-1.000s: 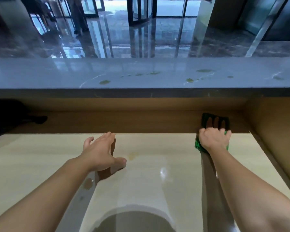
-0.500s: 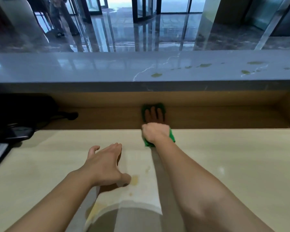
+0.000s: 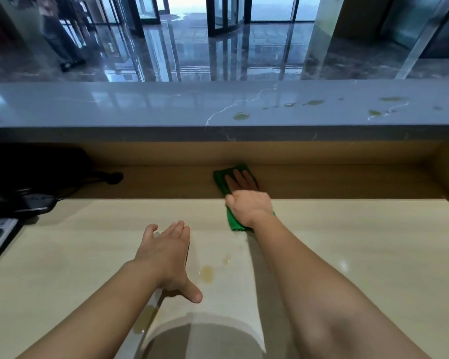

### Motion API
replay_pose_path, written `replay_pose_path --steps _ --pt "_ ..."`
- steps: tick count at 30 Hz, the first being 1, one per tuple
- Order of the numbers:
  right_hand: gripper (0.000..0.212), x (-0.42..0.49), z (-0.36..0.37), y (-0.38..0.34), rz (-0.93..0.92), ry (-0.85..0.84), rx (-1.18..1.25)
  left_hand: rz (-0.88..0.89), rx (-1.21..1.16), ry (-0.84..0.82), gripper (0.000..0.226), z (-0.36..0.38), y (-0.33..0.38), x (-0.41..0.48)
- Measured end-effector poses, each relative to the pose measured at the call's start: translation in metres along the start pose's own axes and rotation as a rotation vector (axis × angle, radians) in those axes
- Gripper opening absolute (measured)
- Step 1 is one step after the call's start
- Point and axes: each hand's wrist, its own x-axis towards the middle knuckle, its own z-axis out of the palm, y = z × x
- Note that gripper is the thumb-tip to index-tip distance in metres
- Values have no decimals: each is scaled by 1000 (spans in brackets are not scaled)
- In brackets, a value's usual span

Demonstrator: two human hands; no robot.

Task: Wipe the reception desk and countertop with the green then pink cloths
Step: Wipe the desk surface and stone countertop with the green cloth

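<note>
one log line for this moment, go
phase: wiping | right hand presses green cloth at desk back edge | left hand open, palm down over desk | yellowish spots on desk and countertop unwiped

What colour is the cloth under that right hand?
The cloth is bright green, clearest in the head view.

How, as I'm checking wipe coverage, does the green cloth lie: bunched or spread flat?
Spread flat, not bunched: the green cloth shows flat beneath the right hand, whose straight fingers press it.
</note>
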Motion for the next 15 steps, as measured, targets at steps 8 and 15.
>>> replay_pose_path --steps 8,15 --pt "53 -55 -30 128 340 72 -178 -28 -5 -4 144 1 4 -1" --pt "57 -60 -23 116 519 102 -133 -8 -70 32 145 9 -1 1"
